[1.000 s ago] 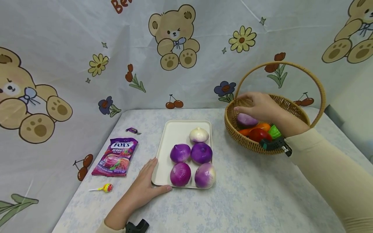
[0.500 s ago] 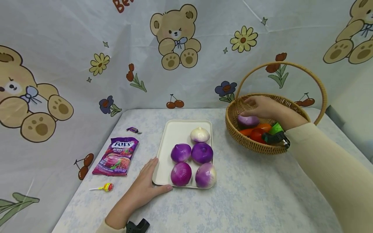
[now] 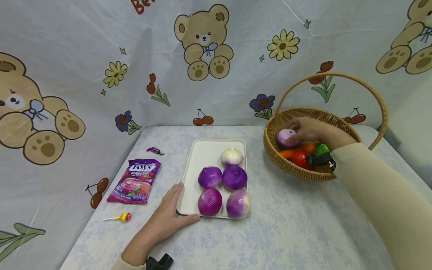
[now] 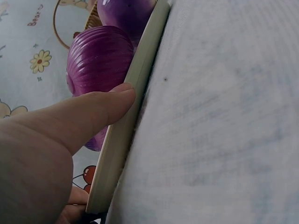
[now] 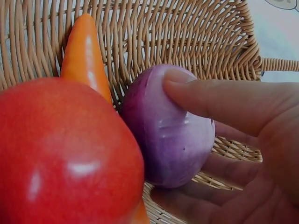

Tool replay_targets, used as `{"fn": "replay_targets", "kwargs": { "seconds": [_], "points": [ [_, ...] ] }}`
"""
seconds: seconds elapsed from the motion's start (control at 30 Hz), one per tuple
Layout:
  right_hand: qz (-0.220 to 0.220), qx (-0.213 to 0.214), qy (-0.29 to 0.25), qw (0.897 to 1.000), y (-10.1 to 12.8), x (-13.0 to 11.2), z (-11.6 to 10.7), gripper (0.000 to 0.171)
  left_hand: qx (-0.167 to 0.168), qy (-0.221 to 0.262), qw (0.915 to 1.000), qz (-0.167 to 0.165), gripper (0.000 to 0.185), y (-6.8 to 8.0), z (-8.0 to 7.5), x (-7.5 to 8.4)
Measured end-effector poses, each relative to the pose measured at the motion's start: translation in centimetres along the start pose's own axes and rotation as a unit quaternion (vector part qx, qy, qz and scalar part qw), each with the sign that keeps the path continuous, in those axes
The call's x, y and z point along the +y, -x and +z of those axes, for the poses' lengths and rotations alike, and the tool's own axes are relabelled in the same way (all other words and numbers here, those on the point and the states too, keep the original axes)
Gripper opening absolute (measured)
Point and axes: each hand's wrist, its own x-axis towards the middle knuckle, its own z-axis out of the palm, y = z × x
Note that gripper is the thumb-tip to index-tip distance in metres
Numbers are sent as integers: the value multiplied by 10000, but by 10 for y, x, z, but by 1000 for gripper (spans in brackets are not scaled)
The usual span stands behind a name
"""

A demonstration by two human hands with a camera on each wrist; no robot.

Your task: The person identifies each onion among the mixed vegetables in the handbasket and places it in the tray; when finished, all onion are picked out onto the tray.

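In the wicker basket, my right hand holds a purple and white onion. The right wrist view shows the thumb over the top of this onion and the fingers curled beneath it. A red tomato and an orange carrot lie right beside it. My left hand rests at the near left corner of a cream tray, fingers along its side and thumb straight against the near rim. Several onions sit on the tray, among them a purple one and a whitish one.
Left of the tray lie a purple candy bag, a wrapped sweet and a lollipop. A green vegetable is partly hidden in the basket. The tall basket handle arches over my right forearm. A printed cloth hangs behind the table.
My right hand has come down from above the onion in the basket and taken hold of it, tilting it. The basket has shifted slightly right. My left hand stays at the tray corner.
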Motion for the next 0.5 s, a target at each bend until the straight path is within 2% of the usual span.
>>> {"fn": "replay_targets", "kwargs": {
  "seconds": [0.2, 0.5],
  "points": [
    [-160, 193, 102, 9996, 1, 1, 2, 69, -6, -1, 10000, 34, 128, 0, 1, -3],
    [-126, 410, 150, 9990, 5, 2, 3, 71, 5, 8, 9999, 118, 129, 0, 2, -5]
  ]
}}
